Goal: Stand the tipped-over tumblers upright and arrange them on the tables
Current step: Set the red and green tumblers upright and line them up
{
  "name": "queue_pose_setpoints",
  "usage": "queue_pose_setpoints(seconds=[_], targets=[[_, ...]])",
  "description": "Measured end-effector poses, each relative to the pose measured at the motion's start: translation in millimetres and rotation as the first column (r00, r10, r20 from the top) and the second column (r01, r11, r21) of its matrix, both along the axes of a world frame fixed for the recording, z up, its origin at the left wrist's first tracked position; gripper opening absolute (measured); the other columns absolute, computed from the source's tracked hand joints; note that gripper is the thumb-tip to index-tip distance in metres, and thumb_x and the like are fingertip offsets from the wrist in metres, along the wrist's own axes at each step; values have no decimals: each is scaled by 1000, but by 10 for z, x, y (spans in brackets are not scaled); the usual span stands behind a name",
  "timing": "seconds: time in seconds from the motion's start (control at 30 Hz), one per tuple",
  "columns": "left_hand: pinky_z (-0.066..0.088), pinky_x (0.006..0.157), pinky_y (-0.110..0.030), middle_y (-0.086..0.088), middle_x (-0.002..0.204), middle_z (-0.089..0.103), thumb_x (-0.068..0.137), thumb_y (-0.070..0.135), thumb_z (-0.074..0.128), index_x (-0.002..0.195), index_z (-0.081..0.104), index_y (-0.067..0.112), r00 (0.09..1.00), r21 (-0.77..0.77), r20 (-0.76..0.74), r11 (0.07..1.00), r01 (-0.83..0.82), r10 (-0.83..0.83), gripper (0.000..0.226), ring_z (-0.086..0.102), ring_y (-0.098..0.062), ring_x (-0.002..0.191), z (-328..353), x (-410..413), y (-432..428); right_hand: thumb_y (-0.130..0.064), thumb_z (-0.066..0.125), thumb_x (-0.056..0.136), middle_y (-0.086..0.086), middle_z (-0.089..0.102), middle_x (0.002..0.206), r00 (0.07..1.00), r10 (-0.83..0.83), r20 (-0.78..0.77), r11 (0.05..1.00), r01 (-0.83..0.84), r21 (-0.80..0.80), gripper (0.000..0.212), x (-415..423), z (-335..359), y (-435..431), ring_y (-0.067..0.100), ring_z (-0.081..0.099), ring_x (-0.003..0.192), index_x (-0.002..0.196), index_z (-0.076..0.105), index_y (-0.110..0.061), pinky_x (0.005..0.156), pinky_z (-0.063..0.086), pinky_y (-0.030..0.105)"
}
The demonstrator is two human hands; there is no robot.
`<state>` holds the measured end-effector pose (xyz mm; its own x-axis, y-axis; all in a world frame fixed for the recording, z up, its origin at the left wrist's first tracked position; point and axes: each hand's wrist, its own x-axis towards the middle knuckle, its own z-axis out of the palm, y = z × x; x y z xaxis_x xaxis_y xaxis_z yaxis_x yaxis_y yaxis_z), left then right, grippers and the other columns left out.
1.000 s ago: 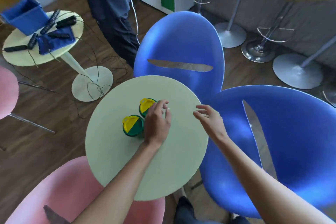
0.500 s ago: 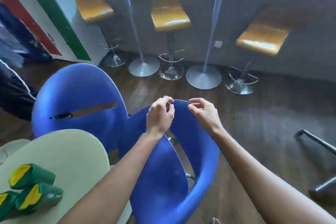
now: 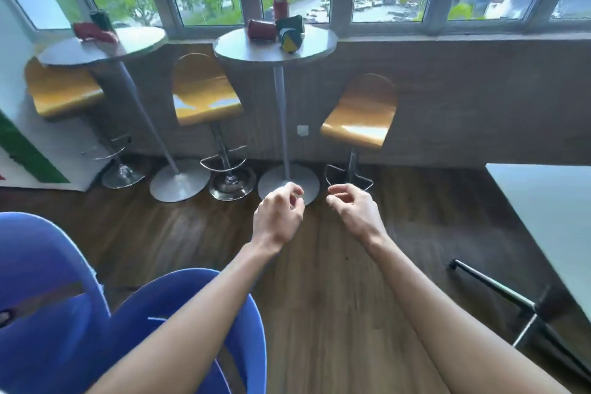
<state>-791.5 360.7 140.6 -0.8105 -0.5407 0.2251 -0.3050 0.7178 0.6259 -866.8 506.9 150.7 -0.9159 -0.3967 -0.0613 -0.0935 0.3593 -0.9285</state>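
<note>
On the round high table [image 3: 316,41] by the window lie a tipped red tumbler [image 3: 261,29] and a tipped green tumbler with a yellow lid [image 3: 290,35]. Behind them an upright red tumbler [image 3: 280,9] stands. The left high table [image 3: 137,38] carries a tipped red tumbler [image 3: 95,32] and an upright green tumbler [image 3: 100,20]. My left hand [image 3: 277,217] hangs in mid-air over the floor, fingers curled and empty. My right hand [image 3: 353,208] floats beside it, fingers loosely bent, holding nothing. Both hands are far below and short of the tables.
Three orange bar stools [image 3: 204,96] stand under the high tables. Two blue chairs [image 3: 48,291] sit at the lower left. A pale table corner [image 3: 550,201] and a dark metal frame [image 3: 499,294] are at the right. Wooden floor [image 3: 319,281] lies ahead.
The view has swung up from the pale green table with its green tumblers to the window tables. Both empty hands have left that table and now hang over the floor.
</note>
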Motion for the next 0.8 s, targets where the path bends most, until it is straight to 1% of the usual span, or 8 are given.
queue_pose_setpoints(seconds=[0.1,0.23,0.37,0.43,0.53,0.63,0.73,0.8], targets=[[54,75,-34,8,89,71,87,28,57,100,64,29,1000,0,-25,1000,-2,2,15,67,-17,82,157,-524,-222,-24,66,85,-4,74,90,1000,8,-22,999,-9,-43,20,-551,156,-203,17,70,88,103,72,-23,85,56,34],[53,76,-33,8,87,70,87,26,58,99,67,27,995,-17,-94,999,-34,33,14,67,-19,82,373,-1362,-728,-24,66,87,-2,74,94,993,33,-114,999,-37,-31,22,-1423,421,-670,13,67,89,108,71,-21,81,50,25],[53,76,-34,10,82,67,87,25,59,97,67,27,987,-5,-143,997,-75,74,14,67,-19,81,568,-2299,-1385,-25,66,86,-3,73,92,983,50,-177,996,-61,-60,20,-2426,633,-1328,16,69,89,105,71,-22,86,55,32],[53,76,-34,10,81,65,87,25,59,97,68,26,985,6,-150,996,-88,88,13,67,-20,82,673,-2723,-1679,-26,65,86,-5,72,91,981,54,-185,996,-66,-57,21,-2872,743,-1637,15,68,86,107,70,-22,78,54,25],[53,75,-34,9,80,65,87,25,58,96,67,27,981,12,-158,994,-112,112,12,66,-20,80,823,-3320,-2104,-25,64,88,-4,71,94,978,72,-194,994,-87,-71,23,-3483,929,-2049,11,64,84,110,69,-22,59,43,3],[55,76,-37,5,87,67,86,24,59,97,66,25,977,3,-181,993,-118,116,14,65,-21,81,931,-3870,-2536,-25,63,89,-2,71,99,975,85,-205,989,-107,-101,24,-4061,1095,-2449,10,63,84,112,68,-21,50,42,3],[52,76,-31,-4,100,66,88,20,61,101,68,19,963,-24,-232,989,-144,134,15,66,-24,86,987,-4402,-2990,-26,63,90,-3,70,101,961,109,-254,984,-140,-107,26,-4627,1211,-2881,13,65,91,115,66,-20,64,47,12],[49,77,-27,-7,105,65,89,18,60,104,68,16,957,-28,-251,987,-160,147,17,66,-24,88,994,-4744,-3290,-24,64,90,-2,69,100,950,130,-283,980,-167,-112,27,-5002,1237,-3182,13,64,92,116,66,-17,70,47,13]])
